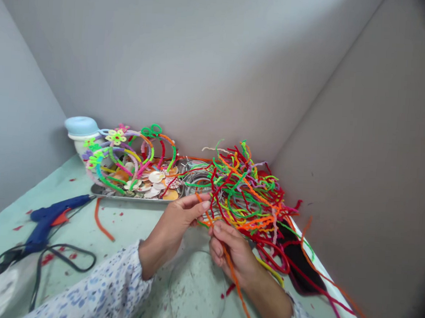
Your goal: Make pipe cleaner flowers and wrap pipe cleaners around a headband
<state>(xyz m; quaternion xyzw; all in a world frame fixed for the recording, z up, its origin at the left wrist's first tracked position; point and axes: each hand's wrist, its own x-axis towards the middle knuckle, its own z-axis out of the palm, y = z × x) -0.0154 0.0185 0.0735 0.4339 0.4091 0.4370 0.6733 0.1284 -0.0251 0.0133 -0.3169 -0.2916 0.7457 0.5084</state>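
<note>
An orange pipe cleaner (234,275) runs between my two hands and trails down over my right wrist toward the bottom of the picture. My left hand (180,222) pinches it near its upper end between thumb and forefinger. Close beside it, my right hand (234,249) is closed round the same pipe cleaner a little lower. Below the hands shows a thin grey hoop (170,291), like a bare wire headband; whether my fingers also grip it I cannot tell. Just beyond my hands lies a tangled heap of coloured pipe cleaners (246,194).
A metal tray (141,200) holds shells, wire hoops and several headbands (151,150) wrapped in coloured pipe cleaners. A white bottle with a blue lid (82,127) stands behind left. A blue glue gun (46,221) with a black cord lies left. Walls enclose the table.
</note>
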